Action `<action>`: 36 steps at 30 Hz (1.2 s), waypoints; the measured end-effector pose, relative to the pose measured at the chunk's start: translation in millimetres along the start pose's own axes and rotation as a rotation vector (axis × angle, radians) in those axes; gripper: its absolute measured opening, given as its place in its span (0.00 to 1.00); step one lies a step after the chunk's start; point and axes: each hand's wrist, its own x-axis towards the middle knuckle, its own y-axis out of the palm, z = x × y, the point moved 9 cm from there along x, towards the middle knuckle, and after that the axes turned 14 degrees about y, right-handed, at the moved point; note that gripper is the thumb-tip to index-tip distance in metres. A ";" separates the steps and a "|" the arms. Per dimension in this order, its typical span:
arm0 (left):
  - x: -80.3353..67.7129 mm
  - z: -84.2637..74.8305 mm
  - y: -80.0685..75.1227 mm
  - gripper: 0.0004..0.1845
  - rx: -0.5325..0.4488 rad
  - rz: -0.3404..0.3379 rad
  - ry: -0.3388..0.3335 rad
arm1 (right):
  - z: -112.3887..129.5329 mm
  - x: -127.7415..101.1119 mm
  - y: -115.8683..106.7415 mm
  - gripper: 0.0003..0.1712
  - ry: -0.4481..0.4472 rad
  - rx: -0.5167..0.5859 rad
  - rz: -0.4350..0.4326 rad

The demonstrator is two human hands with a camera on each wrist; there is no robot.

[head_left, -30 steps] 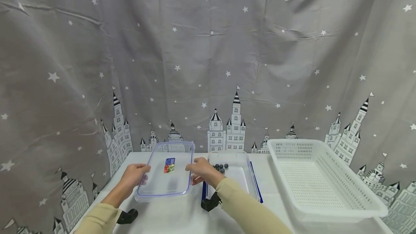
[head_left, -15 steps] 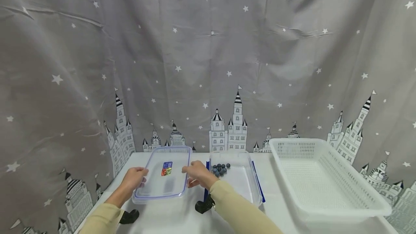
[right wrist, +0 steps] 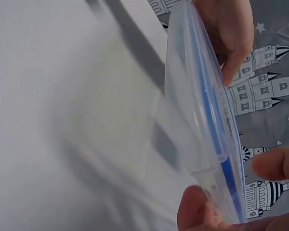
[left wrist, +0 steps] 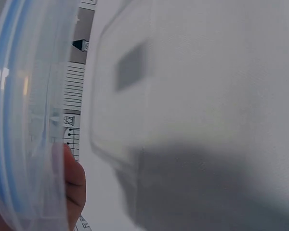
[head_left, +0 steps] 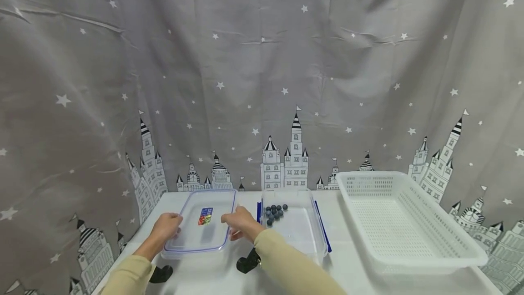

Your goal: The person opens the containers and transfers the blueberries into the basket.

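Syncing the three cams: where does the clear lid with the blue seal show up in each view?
Head: clear lid low and left of centre, held flat between left hand and right hand.
Left wrist: lid edge-on along the left border, one fingertip showing behind it.
Right wrist: lid edge-on, running from top centre to bottom right.
Shared landmark: the lid's blue seal, visible in all three.

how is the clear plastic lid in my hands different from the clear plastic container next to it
The flat clear plastic lid with a blue rim is shallow and bears a colourful sticker; the clear plastic container with blue side clips is deeper and unlabelled. The left hand and right hand grip the lid's edges; the container stands untouched on the white table. The lid carries nothing; the container holds blueberries. Both are transparent and rectangular.
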 end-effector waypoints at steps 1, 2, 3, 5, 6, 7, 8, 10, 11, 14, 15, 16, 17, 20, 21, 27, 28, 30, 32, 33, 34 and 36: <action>0.3 1.7 0.6 0.28 0.010 0.004 0.000 | -0.6 0.9 0.6 0.20 0.002 -0.011 -0.009; 0.3 3.4 1.5 0.28 0.015 0.010 -0.002 | -1.9 1.9 1.6 0.21 0.009 -0.021 -0.015; 0.0 5.2 2.3 0.29 0.022 0.016 -0.002 | -2.9 2.7 2.5 0.21 0.014 -0.032 -0.019; -1.0 8.4 3.9 0.29 0.028 0.025 -0.003 | -5.2 4.1 4.2 0.22 0.026 -0.052 -0.026; -1.2 9.4 4.5 0.29 0.031 0.028 -0.001 | -6.1 4.4 5.1 0.23 0.032 -0.058 -0.026; -1.3 10.4 5.1 0.29 0.030 0.029 0.001 | -6.5 4.4 5.6 0.23 0.034 -0.061 -0.028; -1.8 11.4 5.2 0.29 0.031 0.030 0.003 | -7.0 4.5 6.1 0.22 0.035 -0.067 -0.033; -2.2 13.1 5.3 0.29 0.030 0.024 0.003 | -8.3 5.0 7.5 0.21 0.038 -0.084 -0.045; -2.4 14.3 5.3 0.29 0.028 0.022 0.002 | -8.7 5.0 8.1 0.20 0.040 -0.094 -0.054; -2.8 19.1 6.0 0.29 0.035 0.020 0.005 | -11.8 5.0 9.9 0.19 0.053 -0.119 -0.076; -2.4 21.2 6.6 0.29 0.041 0.019 0.006 | -13.0 5.2 10.7 0.19 0.058 -0.125 -0.081; -2.1 23.4 7.0 0.28 0.052 0.018 0.007 | -13.9 5.2 11.2 0.20 0.061 -0.129 -0.086; -1.6 25.7 7.5 0.28 0.071 0.019 0.008 | -14.8 5.5 11.8 0.20 0.061 -0.133 -0.089; -0.7 31.9 9.4 0.28 0.138 0.032 0.009 | -17.0 6.8 14.1 0.19 0.055 -0.144 -0.085; -0.5 33.4 9.8 0.28 0.156 0.034 0.012 | -17.1 7.1 14.6 0.19 0.049 -0.147 -0.083; -0.5 33.7 12.2 0.27 0.197 0.029 0.038 | -16.4 6.4 14.3 0.19 0.042 -0.163 -0.081; 0.0 32.4 12.6 0.27 0.199 0.024 0.041 | -16.1 6.1 13.9 0.19 0.045 -0.170 -0.082; 0.7 30.2 12.8 0.27 0.210 0.015 0.054 | -15.3 5.9 13.4 0.20 0.046 -0.184 -0.083; 1.7 28.5 13.5 0.26 0.209 0.010 0.060 | -14.5 5.6 12.8 0.21 0.048 -0.200 -0.078; 2.0 28.4 14.4 0.26 0.202 0.013 0.059 | -14.3 5.5 12.2 0.20 0.049 -0.208 -0.077; 3.1 28.0 15.2 0.26 0.207 0.014 0.063 | -14.0 5.4 11.3 0.20 0.047 -0.217 -0.079; 5.0 26.4 16.0 0.25 0.223 0.019 0.073 | -12.9 5.6 9.7 0.20 0.042 -0.228 -0.082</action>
